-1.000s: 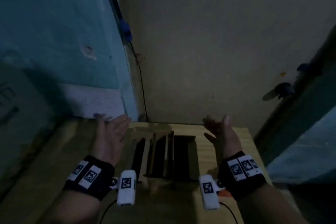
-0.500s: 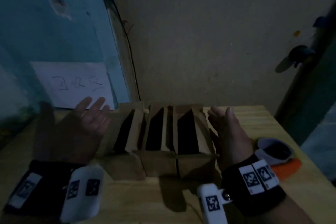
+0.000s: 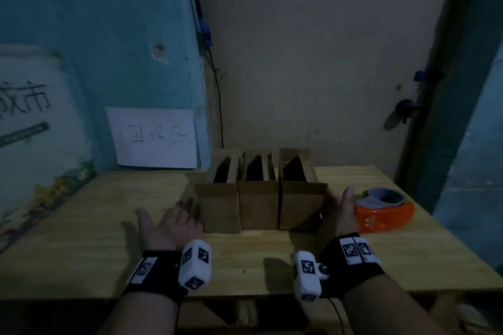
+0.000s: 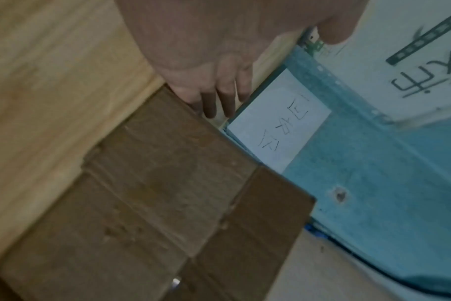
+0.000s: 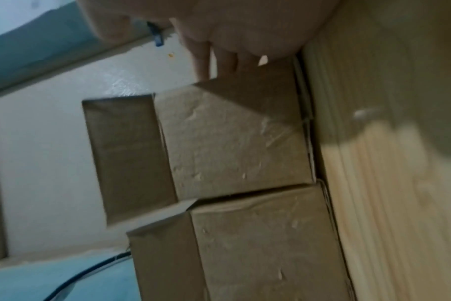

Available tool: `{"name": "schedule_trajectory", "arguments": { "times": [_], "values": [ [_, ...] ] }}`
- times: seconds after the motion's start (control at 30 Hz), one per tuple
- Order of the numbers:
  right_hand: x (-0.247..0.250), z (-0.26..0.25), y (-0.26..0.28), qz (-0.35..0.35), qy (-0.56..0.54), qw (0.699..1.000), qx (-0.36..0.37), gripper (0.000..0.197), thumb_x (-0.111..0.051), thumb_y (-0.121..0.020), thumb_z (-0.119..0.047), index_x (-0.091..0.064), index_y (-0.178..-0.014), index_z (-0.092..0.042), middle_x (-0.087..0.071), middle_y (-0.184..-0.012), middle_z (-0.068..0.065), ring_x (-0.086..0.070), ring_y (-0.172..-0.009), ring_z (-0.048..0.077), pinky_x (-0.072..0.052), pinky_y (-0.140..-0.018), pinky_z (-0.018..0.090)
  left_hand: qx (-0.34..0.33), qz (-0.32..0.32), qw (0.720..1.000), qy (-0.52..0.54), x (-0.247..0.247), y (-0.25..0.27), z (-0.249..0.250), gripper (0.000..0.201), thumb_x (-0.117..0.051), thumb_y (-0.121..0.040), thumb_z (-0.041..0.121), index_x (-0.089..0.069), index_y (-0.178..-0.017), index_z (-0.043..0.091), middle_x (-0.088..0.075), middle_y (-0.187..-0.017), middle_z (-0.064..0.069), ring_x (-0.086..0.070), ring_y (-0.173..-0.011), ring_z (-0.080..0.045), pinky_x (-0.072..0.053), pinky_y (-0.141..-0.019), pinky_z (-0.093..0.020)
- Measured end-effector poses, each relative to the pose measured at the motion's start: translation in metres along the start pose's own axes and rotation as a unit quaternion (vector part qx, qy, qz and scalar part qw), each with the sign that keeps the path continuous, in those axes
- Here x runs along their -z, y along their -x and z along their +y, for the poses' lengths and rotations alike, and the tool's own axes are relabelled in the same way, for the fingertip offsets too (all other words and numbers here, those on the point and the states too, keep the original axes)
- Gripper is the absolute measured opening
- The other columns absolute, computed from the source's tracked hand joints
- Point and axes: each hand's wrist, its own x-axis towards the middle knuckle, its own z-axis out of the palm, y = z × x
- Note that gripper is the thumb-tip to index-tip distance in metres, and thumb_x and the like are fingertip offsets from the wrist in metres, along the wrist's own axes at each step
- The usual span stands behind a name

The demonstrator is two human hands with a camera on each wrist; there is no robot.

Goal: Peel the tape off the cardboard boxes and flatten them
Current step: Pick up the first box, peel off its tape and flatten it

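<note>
From the head view we now see our left hand (image 3: 174, 221) and right hand (image 3: 341, 212), fingers straight and holding nothing, flanking the three open-topped cardboard boxes (image 3: 258, 198) on the table (image 3: 81, 226), whereas a second ago they hovered higher. The left wrist view adds fingers (image 4: 209, 101) touching the box edge. The right wrist view shows wrinkled tape (image 5: 232, 142) on the walls.

Bare forearms; each wrist wears a black band (image 3: 152, 275) with square-coded white tags and a white camera pod (image 3: 195, 264).
</note>
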Motion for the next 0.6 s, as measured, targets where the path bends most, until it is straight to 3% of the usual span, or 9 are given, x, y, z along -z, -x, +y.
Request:
{"name": "schedule_trajectory", "arguments": {
  "times": [0.07, 0.13, 0.17, 0.23, 0.3, 0.37, 0.5, 0.6],
  "values": [
    [0.001, -0.001, 0.002, 0.009, 0.017, 1.0, 0.001, 0.08, -0.031, -0.088, -0.08, -0.05, -0.145, -0.027, -0.049, -0.151, 0.01, -0.045, -0.137, 0.036, -0.028, -0.115, 0.06, 0.009, -0.005, 1.0, -0.001, -0.001, 0.006, -0.008, 0.107, -0.037, -0.084, 0.087, -0.032, -0.159, 0.011, -0.032, -0.165, -0.004, -0.03, -0.15, -0.021, -0.03, -0.107, -0.033],
    [0.001, -0.003, 0.005, 0.021, 0.037, 0.999, -0.012, 0.078, -0.032, -0.087, -0.081, -0.057, -0.137, -0.026, -0.06, -0.136, 0.013, -0.052, -0.128, 0.037, -0.03, -0.114, 0.06, 0.006, -0.002, 1.0, -0.011, -0.004, 0.008, -0.012, 0.109, -0.039, -0.084, 0.087, -0.029, -0.161, 0.009, -0.031, -0.165, -0.007, -0.035, -0.147, -0.023, -0.035, -0.101, -0.031],
    [0.0, -0.003, 0.006, 0.023, 0.052, 0.998, -0.018, 0.079, -0.033, -0.084, -0.083, -0.06, -0.131, -0.025, -0.062, -0.129, 0.013, -0.055, -0.122, 0.037, -0.031, -0.113, 0.06, 0.004, 0.004, 1.0, -0.014, -0.006, 0.007, -0.012, 0.11, -0.041, -0.085, 0.086, -0.027, -0.161, 0.008, -0.03, -0.166, -0.01, -0.036, -0.147, -0.026, -0.038, -0.106, -0.035],
    [0.008, 0.001, -0.006, 0.017, 0.088, 0.996, -0.02, 0.094, -0.046, -0.067, -0.093, -0.061, -0.133, -0.027, -0.061, -0.136, 0.014, -0.053, -0.126, 0.038, -0.03, -0.113, 0.063, 0.004, 0.005, 1.0, -0.004, -0.007, 0.008, -0.012, 0.113, -0.042, -0.085, 0.086, -0.023, -0.162, 0.006, -0.026, -0.168, -0.015, -0.032, -0.151, -0.031, -0.03, -0.12, -0.046],
    [0.024, 0.008, -0.031, 0.024, 0.08, 0.996, -0.006, 0.097, -0.053, -0.056, -0.096, -0.065, -0.128, -0.031, -0.061, -0.139, 0.014, -0.054, -0.128, 0.039, -0.032, -0.111, 0.064, 0.008, 0.01, 1.0, -0.007, -0.007, 0.007, -0.013, 0.114, -0.04, -0.084, 0.088, -0.022, -0.163, 0.007, -0.024, -0.169, -0.017, -0.03, -0.153, -0.034, -0.024, -0.123, -0.05],
    [0.026, 0.01, -0.041, 0.027, 0.089, 0.996, 0.003, 0.082, -0.045, -0.068, -0.091, -0.07, -0.12, -0.033, -0.064, -0.134, 0.014, -0.056, -0.125, 0.039, -0.032, -0.111, 0.064, 0.013, 0.013, 1.0, -0.017, -0.009, 0.004, -0.013, 0.115, -0.036, -0.084, 0.089, -0.02, -0.164, 0.008, -0.021, -0.17, -0.018, -0.027, -0.154, -0.034, -0.022, -0.124, -0.049],
    [0.009, 0.0, -0.026, 0.031, 0.084, 0.996, -0.009, 0.073, -0.038, -0.082, -0.083, -0.071, -0.116, -0.028, -0.069, -0.123, 0.015, -0.06, -0.116, 0.039, -0.037, -0.108, 0.064, 0.035, 0.019, 0.999, -0.03, -0.014, -0.006, -0.01, 0.117, -0.031, -0.083, 0.091, -0.011, -0.164, 0.008, -0.013, -0.171, -0.018, -0.019, -0.157, -0.034, -0.015, -0.126, -0.047],
    [0.008, 0.003, -0.025, 0.036, 0.077, 0.996, -0.014, 0.074, -0.041, -0.08, -0.083, -0.072, -0.117, -0.027, -0.069, -0.123, 0.016, -0.061, -0.117, 0.039, -0.039, -0.106, 0.063, 0.047, 0.007, 0.998, -0.029, -0.007, -0.016, -0.01, 0.121, -0.034, -0.08, 0.093, -0.007, -0.164, 0.01, -0.011, -0.171, -0.018, -0.019, -0.157, -0.035, -0.014, -0.128, -0.05]
  ]
}}
